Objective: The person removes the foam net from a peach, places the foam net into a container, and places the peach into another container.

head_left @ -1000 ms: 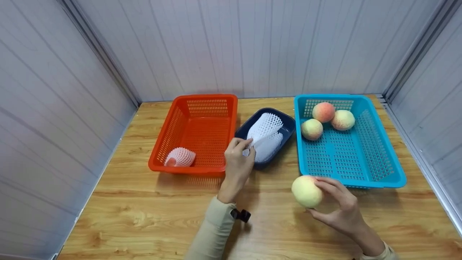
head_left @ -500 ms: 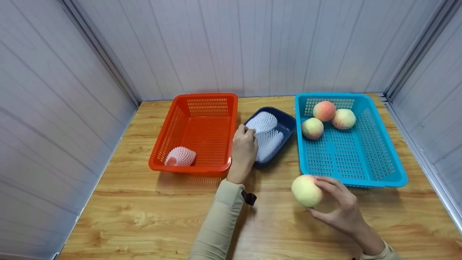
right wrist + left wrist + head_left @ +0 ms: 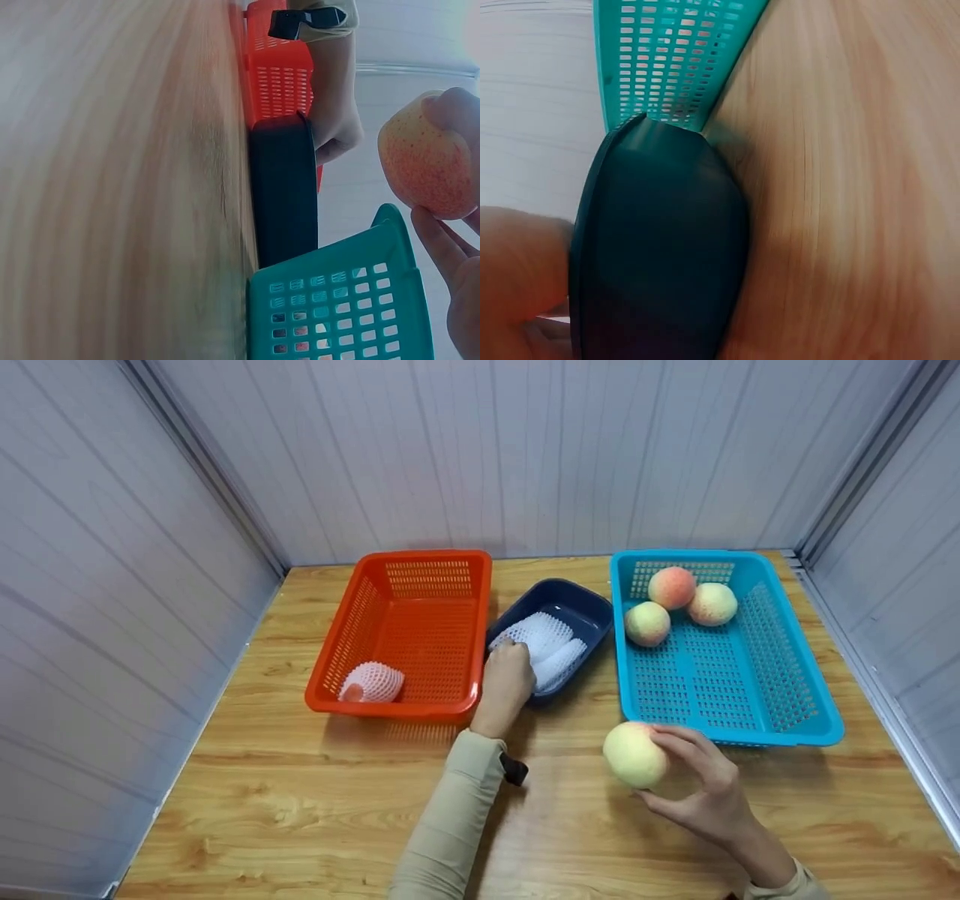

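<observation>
My right hand point(image 3: 709, 784) holds a pale yellow peach point(image 3: 636, 755) between fingers and thumb, above the table in front of the blue basket. In the right wrist view this peach point(image 3: 427, 161) shows a red-speckled side. My left hand point(image 3: 508, 679) reaches over the near left rim of a dark blue tray point(image 3: 592, 611), fingers curled at a white foam net point(image 3: 538, 634); its fingertips are hidden. Another white foam net point(image 3: 559, 664) lies beside it. In the left wrist view, the tray's outer wall point(image 3: 664, 240) hides most of the left hand point(image 3: 517, 277).
A turquoise-blue basket point(image 3: 720, 735) on the right contains three peaches point(image 3: 671, 588). The orange basket point(image 3: 405, 709) on the left has a peach in a pink foam net point(image 3: 373, 682) in its near left corner. White panel walls point(image 3: 525, 457) enclose the wooden table point(image 3: 300, 810).
The left hand moved up and right, then slightly back toward me. The white foam net, earlier raised by its end, now lies lower in the tray. The right hand with its peach stayed put.
</observation>
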{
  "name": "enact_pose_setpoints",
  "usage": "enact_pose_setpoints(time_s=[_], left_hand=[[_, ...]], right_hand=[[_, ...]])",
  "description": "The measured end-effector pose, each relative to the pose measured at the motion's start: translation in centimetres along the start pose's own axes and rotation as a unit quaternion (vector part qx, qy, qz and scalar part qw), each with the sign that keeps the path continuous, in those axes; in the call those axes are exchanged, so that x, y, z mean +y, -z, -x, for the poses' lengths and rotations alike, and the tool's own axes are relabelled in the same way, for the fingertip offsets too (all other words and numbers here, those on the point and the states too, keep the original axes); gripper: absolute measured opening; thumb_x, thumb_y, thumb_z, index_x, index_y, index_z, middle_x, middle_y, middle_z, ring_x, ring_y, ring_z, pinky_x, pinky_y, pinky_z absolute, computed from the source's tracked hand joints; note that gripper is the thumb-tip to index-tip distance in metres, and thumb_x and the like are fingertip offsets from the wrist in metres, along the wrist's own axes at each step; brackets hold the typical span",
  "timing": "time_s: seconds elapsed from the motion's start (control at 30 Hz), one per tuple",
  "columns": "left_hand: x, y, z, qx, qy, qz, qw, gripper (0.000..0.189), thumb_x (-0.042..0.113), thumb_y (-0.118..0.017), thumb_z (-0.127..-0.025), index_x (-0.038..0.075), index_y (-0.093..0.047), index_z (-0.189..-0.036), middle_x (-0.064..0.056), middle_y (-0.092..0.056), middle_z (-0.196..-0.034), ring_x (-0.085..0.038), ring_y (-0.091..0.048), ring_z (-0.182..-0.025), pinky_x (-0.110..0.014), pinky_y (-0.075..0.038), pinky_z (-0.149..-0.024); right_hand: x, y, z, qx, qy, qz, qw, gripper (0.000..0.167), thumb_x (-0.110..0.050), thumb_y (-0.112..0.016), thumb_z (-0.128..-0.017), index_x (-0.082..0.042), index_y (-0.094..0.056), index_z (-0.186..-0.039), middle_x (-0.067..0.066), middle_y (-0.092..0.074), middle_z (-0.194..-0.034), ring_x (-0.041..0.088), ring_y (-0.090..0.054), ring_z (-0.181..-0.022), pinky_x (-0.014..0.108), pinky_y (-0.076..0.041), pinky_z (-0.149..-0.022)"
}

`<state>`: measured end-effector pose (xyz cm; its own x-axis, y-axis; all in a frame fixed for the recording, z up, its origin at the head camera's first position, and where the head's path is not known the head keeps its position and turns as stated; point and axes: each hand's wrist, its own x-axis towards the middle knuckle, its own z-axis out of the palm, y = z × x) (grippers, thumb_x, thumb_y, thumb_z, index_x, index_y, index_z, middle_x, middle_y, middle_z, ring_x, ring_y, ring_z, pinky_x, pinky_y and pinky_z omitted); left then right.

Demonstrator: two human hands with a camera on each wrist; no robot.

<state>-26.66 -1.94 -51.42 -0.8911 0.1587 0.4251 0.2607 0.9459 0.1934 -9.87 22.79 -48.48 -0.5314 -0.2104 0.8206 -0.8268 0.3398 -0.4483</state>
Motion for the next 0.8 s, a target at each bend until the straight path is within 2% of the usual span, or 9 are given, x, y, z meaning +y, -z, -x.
enact_pose_setpoints(time_s=[0.1,0.2,0.3,0.4,0.53,0.8], left_hand=[[0.1,-0.1,-0.1,-0.047,0.004,-0.003,0.9989,0.014,0.011,-0.06,-0.083,0.0,-0.069,-0.085,-0.019,-0.065,-0.082,-0.035,-0.065,-0.075,-0.045,-0.054,-0.068],[0.4,0.0,-0.2,-0.109,0.01,-0.022,0.9938,0.033,0.028,-0.051,-0.094,0.005,-0.067,-0.111,-0.02,-0.067,-0.095,-0.035,-0.065,-0.086,-0.046,-0.052,-0.078],[0.7,0.1,-0.3,-0.179,0.017,-0.058,0.982,0.054,0.052,-0.033,-0.1,0.017,-0.058,-0.134,-0.018,-0.065,-0.113,-0.035,-0.062,-0.1,-0.046,-0.045,-0.09],[1.0,0.2,-0.5,-0.231,0.028,-0.083,0.969,0.07,0.068,-0.022,-0.096,0.024,-0.052,-0.141,-0.016,-0.063,-0.122,-0.033,-0.06,-0.108,-0.047,-0.04,-0.096],[1.2,0.3,-0.6,-0.262,0.047,-0.09,0.9596,0.075,0.073,-0.019,-0.093,0.026,-0.05,-0.142,-0.016,-0.061,-0.125,-0.032,-0.058,-0.111,-0.047,-0.039,-0.095],[1.6,0.7,-0.9,-0.319,0.077,-0.088,0.9404,0.077,0.073,-0.017,-0.092,0.027,-0.037,-0.151,-0.023,-0.046,-0.141,-0.035,-0.046,-0.127,-0.049,-0.029,-0.105]], right_hand=[[0.1,-0.1,0.1,0.002,0.002,-0.002,1.0,0.065,-0.005,-0.089,-0.05,0.011,-0.065,-0.108,0.03,-0.061,-0.108,0.031,-0.06,-0.104,0.021,-0.044,-0.093],[0.2,-0.1,0.1,0.002,0.004,-0.006,1.0,0.065,-0.004,-0.089,-0.049,0.011,-0.065,-0.107,0.03,-0.061,-0.107,0.032,-0.06,-0.103,0.022,-0.044,-0.093],[0.3,-0.1,0.1,0.001,0.003,-0.007,1.0,0.065,-0.004,-0.089,-0.049,0.011,-0.065,-0.108,0.03,-0.061,-0.107,0.032,-0.06,-0.103,0.022,-0.044,-0.093],[0.3,0.0,0.1,-0.001,0.0,-0.005,1.0,0.067,-0.004,-0.089,-0.048,0.011,-0.064,-0.108,0.03,-0.061,-0.108,0.032,-0.06,-0.103,0.021,-0.044,-0.093],[0.3,0.1,0.1,0.0,-0.002,-0.005,1.0,0.068,-0.002,-0.089,-0.047,0.011,-0.064,-0.108,0.03,-0.061,-0.107,0.03,-0.06,-0.104,0.021,-0.044,-0.093],[0.2,0.0,-0.1,-0.006,-0.012,0.0,0.9999,0.071,0.001,-0.088,-0.044,0.01,-0.064,-0.11,0.03,-0.06,-0.109,0.029,-0.059,-0.105,0.02,-0.044,-0.093]])
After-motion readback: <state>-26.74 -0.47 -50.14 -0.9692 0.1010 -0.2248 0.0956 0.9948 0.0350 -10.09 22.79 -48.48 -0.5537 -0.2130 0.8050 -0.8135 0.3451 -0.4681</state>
